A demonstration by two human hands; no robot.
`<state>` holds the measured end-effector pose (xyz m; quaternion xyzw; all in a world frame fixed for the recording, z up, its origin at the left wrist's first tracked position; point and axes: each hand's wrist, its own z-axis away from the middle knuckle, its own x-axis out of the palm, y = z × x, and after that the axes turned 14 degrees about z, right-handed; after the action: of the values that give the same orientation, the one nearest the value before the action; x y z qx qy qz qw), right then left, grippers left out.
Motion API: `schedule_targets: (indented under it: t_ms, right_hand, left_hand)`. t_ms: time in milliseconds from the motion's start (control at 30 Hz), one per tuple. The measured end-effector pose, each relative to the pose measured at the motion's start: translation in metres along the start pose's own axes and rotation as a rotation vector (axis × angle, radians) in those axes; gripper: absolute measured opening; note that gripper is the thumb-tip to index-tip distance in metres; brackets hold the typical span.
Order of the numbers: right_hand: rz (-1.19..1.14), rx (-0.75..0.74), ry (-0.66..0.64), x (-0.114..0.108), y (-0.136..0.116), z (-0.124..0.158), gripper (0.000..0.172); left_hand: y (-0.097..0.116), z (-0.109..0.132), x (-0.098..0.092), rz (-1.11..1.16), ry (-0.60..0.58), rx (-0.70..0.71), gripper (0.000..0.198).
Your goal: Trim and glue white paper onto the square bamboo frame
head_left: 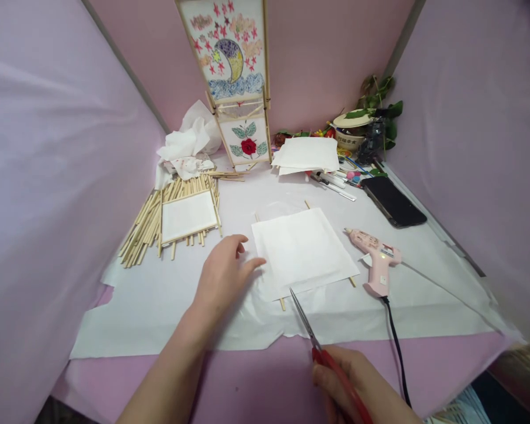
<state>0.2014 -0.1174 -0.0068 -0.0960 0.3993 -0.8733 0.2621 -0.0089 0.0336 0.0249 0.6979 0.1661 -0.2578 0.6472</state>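
A white paper sheet lies on the table over thin wooden sticks, whose ends poke out past its edges. My left hand is at the sheet's left edge, thumb and fingers apart, with nothing held. Below the sheet, my right hand grips a pair of red-handled scissors. The blades look closed, and their tip points at the sheet's lower edge. To the right, a pink hot glue gun rests on its side with a small light on.
At left a stick-framed paper panel lies on a pile of wooden sticks. Behind stands a decorated panel near crumpled tissue. Stacked paper, pens, a tub and a phone sit back right. The glue gun's black cord runs off the front edge.
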Motion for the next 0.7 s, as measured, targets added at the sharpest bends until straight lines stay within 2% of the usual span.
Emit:
schedule_targets:
  t_ms: [33, 100, 133, 200, 300, 367, 433, 567, 700]
  right_hand:
    - [0.002, -0.010, 0.002, 0.000, -0.001, 0.001, 0.055]
    - [0.000, -0.015, 0.005, -0.001, -0.002, 0.004, 0.052]
    - [-0.002, -0.007, 0.009, -0.001, -0.003, 0.006, 0.049]
    - [-0.004, 0.013, 0.022, -0.003, -0.004, 0.010, 0.045]
    - [0.025, 0.021, 0.036, -0.008, -0.002, 0.015, 0.043]
    - [0.051, 0.019, 0.050, -0.014, 0.002, 0.017, 0.041]
    - [0.138, 0.003, 0.111, -0.021, 0.005, 0.020, 0.040]
    - [0.602, -0.061, 0.403, -0.036, 0.012, 0.026, 0.031]
    - [1.051, -0.167, 0.735, -0.043, 0.015, 0.028, 0.033]
  left_hand:
    - [0.001, 0.005, -0.004, -0.050, -0.084, 0.127, 0.033]
    - [0.001, 0.014, -0.009, -0.100, -0.333, 0.309, 0.025]
    - [0.000, 0.018, -0.009, -0.112, -0.430, 0.354, 0.022]
    - [-0.003, 0.022, -0.005, -0.134, -0.515, 0.382, 0.022]
    - [-0.010, 0.023, 0.002, -0.163, -0.529, 0.434, 0.020]
    - [-0.012, 0.022, 0.005, -0.184, -0.516, 0.489, 0.012]
    - [-0.013, 0.022, 0.008, -0.201, -0.490, 0.544, 0.008]
    - [-0.013, 0.023, 0.011, -0.181, -0.451, 0.606, 0.015]
    - [-0.017, 0.021, 0.014, -0.127, -0.441, 0.595, 0.015]
